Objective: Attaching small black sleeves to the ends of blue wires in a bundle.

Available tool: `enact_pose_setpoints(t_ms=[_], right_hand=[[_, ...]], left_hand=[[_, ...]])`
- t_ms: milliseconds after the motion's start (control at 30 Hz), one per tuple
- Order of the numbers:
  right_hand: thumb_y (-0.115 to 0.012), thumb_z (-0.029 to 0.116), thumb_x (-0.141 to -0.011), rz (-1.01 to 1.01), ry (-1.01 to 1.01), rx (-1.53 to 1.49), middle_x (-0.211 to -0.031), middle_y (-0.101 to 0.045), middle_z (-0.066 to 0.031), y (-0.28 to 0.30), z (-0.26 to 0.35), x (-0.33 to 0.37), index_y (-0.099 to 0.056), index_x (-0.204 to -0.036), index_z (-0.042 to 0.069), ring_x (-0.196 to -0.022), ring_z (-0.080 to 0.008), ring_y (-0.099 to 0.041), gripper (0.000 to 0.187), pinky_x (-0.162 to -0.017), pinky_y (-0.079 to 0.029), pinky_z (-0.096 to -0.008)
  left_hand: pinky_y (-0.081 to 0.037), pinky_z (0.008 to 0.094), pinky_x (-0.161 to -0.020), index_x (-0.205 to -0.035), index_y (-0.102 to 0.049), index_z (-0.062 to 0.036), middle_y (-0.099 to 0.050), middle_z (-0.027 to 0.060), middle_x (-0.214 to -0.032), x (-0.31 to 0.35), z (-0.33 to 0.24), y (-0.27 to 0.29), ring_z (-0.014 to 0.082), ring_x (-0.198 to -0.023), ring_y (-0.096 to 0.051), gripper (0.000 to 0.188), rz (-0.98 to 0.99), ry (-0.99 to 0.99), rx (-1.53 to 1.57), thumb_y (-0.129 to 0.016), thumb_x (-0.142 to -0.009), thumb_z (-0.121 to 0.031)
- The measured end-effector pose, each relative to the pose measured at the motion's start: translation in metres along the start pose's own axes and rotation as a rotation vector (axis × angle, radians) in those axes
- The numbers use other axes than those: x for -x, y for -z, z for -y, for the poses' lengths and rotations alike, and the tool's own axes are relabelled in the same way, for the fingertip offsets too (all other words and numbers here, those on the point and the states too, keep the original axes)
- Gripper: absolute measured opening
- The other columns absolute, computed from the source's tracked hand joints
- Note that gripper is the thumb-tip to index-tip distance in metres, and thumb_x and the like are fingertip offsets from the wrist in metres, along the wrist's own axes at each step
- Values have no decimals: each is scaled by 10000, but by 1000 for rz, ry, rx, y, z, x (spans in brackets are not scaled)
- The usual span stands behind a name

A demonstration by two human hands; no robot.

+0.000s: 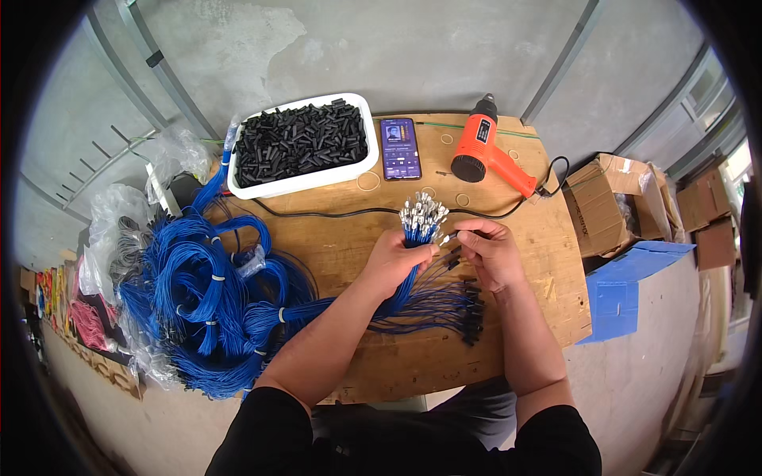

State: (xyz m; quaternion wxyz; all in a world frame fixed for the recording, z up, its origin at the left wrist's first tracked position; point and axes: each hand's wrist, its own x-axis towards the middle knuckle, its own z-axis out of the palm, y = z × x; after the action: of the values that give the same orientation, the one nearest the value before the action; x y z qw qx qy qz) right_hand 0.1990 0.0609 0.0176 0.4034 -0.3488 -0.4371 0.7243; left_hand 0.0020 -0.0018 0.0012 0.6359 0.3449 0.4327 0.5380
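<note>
Bundle of blue wires (421, 236), bare silver terminals (424, 211) up, clasped in my left hand (397, 258) over wooden worktop (552, 274): many unsleeved. Right hand (490, 251) pinches a small dark piece (454, 236). Black-tipped blue wires (452, 314) at its 5 o'clock look done; black tubes (305, 143) fill white plastic tray (278, 188), 10 o'clock.

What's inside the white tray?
The white tray holds a loose heap of short black tubes. Its bottom and anything beneath the top layer are covered.

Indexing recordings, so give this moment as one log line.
left hand: grips blue wires, silver terminals up | right hand: pinches black sleeve beside terminals | table: white tub of black sleeves, phone, orange heat gun
</note>
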Motion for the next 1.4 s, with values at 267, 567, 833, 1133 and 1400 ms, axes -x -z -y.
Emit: enact_pose_setpoints(t_ms=[267,567,833,1133,1400], right_hand=[[-702,46,-909,-14,42,44,-710,-579,36,-1,-2,0,-711,-1075,3,-583,-47,-435,172,-514,-336,-201],[-713,65,-905,-6,48,59,-783,-676,-15,-2,-1,0,-699,-1004,0,-586,-44,-461,119,-518,-360,-195],[-721,59,-896,-2,23,77,-776,-678,-16,-3,1,1,-696,-978,9,-585,-43,-464,99,-514,-361,-198],[-696,96,-926,44,-14,-35,-809,-673,-42,5,4,-2,-670,-1012,-3,-574,-53,-448,134,-493,-328,-190],[-670,169,-955,117,-179,-135,-806,-679,-61,14,5,-4,-658,-1008,-15,-562,-61,-459,192,-462,-304,-177]], left_hand=[[-403,258,-557,-850,-660,2,-604,20,-693,2,-5,-2,92,-617,-551,77,26,14,15,-700,-862,-63],[-389,251,-524,-860,-641,-18,-584,18,-675,1,-1,0,90,-588,-534,94,64,-27,-26,-704,-870,-87],[-421,257,-567,-858,-658,-1,-607,17,-710,0,0,1,91,-624,-555,98,79,-43,-51,-709,-873,-84],[-478,268,-596,-934,-663,25,-628,46,-761,0,5,1,117,-656,-592,128,69,-29,4,-712,-891,-85],[-473,274,-584,-926,-650,21,-623,43,-750,-2,4,0,118,-644,-587,125,73,-49,-63,-714,-883,-78]])
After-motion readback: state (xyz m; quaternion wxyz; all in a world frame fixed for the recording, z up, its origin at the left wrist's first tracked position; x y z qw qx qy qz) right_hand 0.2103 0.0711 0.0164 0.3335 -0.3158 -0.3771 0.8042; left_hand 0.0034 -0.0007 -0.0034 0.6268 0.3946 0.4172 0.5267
